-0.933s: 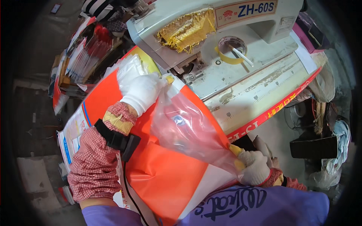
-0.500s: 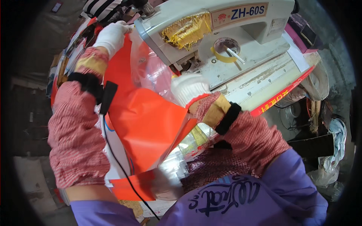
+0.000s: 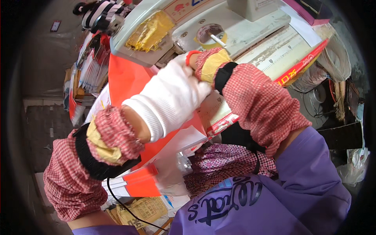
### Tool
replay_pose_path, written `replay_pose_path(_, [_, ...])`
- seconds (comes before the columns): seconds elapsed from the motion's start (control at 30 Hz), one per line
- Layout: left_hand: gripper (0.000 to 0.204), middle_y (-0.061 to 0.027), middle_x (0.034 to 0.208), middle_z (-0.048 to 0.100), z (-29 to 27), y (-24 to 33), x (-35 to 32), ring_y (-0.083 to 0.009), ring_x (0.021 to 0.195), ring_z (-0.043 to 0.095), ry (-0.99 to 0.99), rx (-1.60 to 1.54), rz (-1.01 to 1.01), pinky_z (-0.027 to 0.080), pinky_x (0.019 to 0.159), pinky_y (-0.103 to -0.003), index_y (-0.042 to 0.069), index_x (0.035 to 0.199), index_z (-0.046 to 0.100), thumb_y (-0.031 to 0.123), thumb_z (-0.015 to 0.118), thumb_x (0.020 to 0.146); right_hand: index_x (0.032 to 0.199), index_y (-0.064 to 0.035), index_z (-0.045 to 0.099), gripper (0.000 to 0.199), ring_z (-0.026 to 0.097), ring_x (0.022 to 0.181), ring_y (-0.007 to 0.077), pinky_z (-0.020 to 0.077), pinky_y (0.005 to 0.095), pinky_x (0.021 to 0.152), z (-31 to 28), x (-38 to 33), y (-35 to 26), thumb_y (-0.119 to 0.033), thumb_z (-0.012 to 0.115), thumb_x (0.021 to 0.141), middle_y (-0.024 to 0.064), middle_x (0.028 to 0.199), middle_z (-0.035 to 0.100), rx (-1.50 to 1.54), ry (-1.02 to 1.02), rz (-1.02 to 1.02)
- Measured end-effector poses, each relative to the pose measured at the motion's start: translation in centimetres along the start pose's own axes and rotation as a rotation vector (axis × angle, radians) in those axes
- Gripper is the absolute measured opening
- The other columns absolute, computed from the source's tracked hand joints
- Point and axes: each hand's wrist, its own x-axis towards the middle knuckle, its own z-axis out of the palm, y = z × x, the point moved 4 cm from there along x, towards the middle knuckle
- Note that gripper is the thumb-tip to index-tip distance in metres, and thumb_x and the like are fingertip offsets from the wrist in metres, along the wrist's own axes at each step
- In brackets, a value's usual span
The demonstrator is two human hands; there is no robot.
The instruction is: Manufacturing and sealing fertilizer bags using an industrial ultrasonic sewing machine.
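Beside the sewing machine (image 3: 250,35), the white-gloved left hand (image 3: 170,96) is bending inward and overlapping the right hand (image 3: 178,62); the overlap is hiding most of the fingers, so how far they are opening and what they are gripping cannot be determined. Below and around the hands, the red-orange sheet (image 3: 125,76) is lying near the machine head. Judging by its smooth face, it is probably behaving as light, pliable and slightly slippery, creasing rather than breaking; a free edge is likely offering the surest hold. Farther out, the pale table (image 3: 270,55) is showing scuffs and ruler-like marks. On the machine, a tape roll (image 3: 224,37) is supporting a white stick (image 3: 218,40). Stacked sheets (image 3: 92,70) are standing leftward; a clear bag (image 3: 354,168) is lying far right.
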Motion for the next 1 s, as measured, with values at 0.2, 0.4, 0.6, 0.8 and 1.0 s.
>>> replay_pose_path(0.2, [0.011, -0.0123, 0.060, 0.053, -4.2, 2.2, -2.8, -0.0335, 0.057, 0.054, -0.743, -0.540, -0.106, 0.044, 0.054, -0.040, 0.010, 0.072, 0.056, 0.020, 0.057, 0.073, 0.073, -0.0048, 0.063, 0.023, 0.059, 0.065, 0.0322, 0.0451, 0.0404, 0.059, 1.2, 2.1, -0.7, -0.026, 0.061, 0.065, 0.0153, 0.071, 0.062, 0.425, -0.110, -0.182])
replay_pose_path(0.4, [0.012, -0.0121, 0.064, 0.055, -8.7, 1.6, -4.3, -0.0325, 0.061, 0.055, -1.078, -0.413, -0.285, 0.044, 0.056, -0.039, 0.011, 0.071, 0.059, 0.022, 0.056, 0.074, 0.084, -0.0060, 0.065, 0.031, 0.064, 0.069, 0.0240, 0.0480, 0.0381, 0.055, -0.8, -0.8, -3.2, -0.032, 0.072, 0.068, 0.0073, 0.077, 0.066, -0.195, -0.088, -0.291])
replay_pose_path(0.6, [0.011, -0.0046, 0.064, 0.061, -8.7, -1.3, -2.7, -0.0202, 0.065, 0.062, -0.945, 0.461, -0.389, 0.048, 0.056, -0.036, 0.014, 0.069, 0.066, 0.018, 0.056, 0.073, 0.079, -0.0052, 0.068, 0.022, 0.063, 0.071, 0.0348, 0.0491, 0.0415, 0.061, 0.2, 0.3, -2.9, -0.020, 0.068, 0.063, 0.0151, 0.077, 0.065, -0.122, 0.017, -0.264])
replay_pose_path(0.8, [0.028, -0.0089, 0.060, 0.060, -0.1, 2.1, -1.6, -0.0258, 0.062, 0.062, -0.916, -0.024, -0.190, 0.047, 0.057, -0.041, 0.008, 0.068, 0.065, 0.031, 0.053, 0.081, 0.079, -0.0046, 0.067, 0.019, 0.063, 0.071, 0.0319, 0.0494, 0.0400, 0.061, 1.2, 0.6, -2.6, -0.014, 0.060, 0.064, 0.0155, 0.081, 0.065, -0.037, 0.111, -0.052])
replay_pose_path(1.0, [0.044, -0.0129, 0.072, 0.064, -4.6, 6.0, -6.9, -0.0307, 0.069, 0.062, -1.429, -0.369, -0.232, 0.048, 0.063, -0.040, 0.005, 0.078, 0.066, 0.047, 0.054, 0.080, 0.085, -0.0054, 0.066, 0.023, 0.063, 0.070, 0.0288, 0.0494, 0.0386, 0.063, 1.0, -2.3, -3.2, -0.022, 0.058, 0.071, 0.0138, 0.082, 0.064, 0.021, 0.170, 0.052])
